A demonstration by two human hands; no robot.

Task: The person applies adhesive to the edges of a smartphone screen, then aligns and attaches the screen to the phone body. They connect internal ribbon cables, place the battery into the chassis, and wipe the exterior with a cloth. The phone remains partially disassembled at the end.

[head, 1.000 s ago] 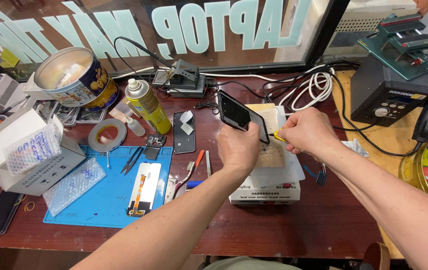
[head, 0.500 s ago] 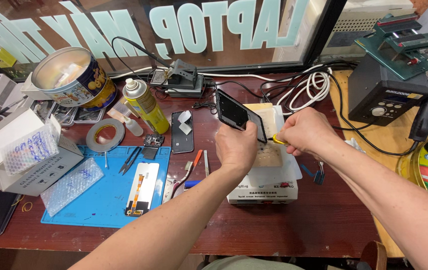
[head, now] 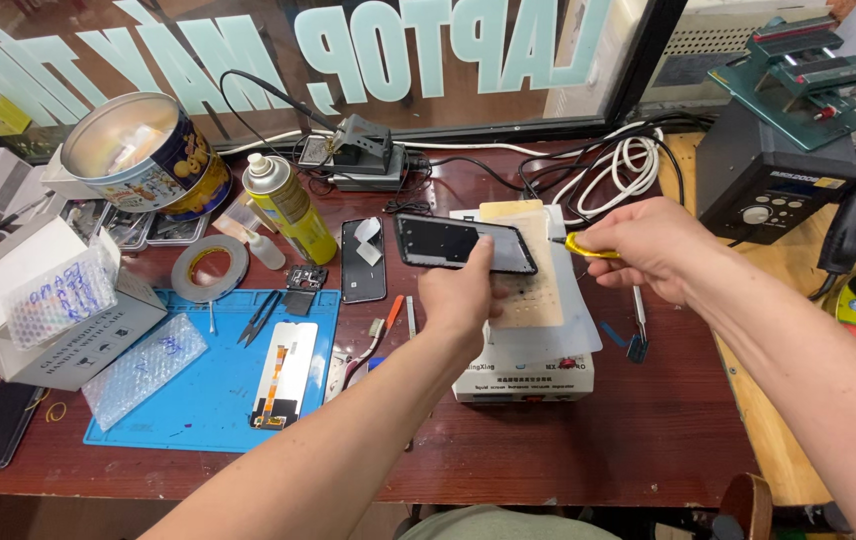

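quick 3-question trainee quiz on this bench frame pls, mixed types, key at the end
1. True or false: the left hand holds the phone frame up off the bench.
2. What does the right hand hold? A) scissors B) a yellow-handled tool C) the spray can
3. Fill in: the flat screen part lies on the ____ mat.

Key:
1. True. It is held above the white machine.
2. B. Its tip points at the frame's right end; the spray can stands untouched at the back.
3. Blue.
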